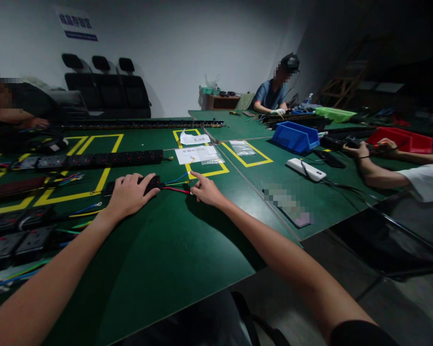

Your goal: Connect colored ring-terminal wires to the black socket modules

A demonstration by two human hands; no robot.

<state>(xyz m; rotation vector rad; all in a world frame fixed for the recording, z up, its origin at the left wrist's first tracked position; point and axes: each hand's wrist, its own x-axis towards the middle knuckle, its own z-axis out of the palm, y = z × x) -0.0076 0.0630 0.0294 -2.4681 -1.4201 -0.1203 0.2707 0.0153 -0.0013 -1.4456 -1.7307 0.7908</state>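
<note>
My left hand [132, 194] lies over a black socket strip [152, 182], fingers across its top and thumb along the near side. Blue, yellow-green and red wires [175, 189] run from the strip's right end. My right hand [207, 190] is at the wire ends, index finger stretched toward the blue wire's tip. Its other fingers are curled beside the red wire's end terminal; whether they touch it is hard to see. Most of the strip is hidden under my left hand.
More socket strips [101, 159] lie left on the green table [159, 274], amid yellow tape frames. Ahead are paper labels [191, 154] and plastic bags. To the right are a phone [288, 206], white power bank [306, 169], blue bin [296, 137] and red bin [400, 139]. Co-workers sit around.
</note>
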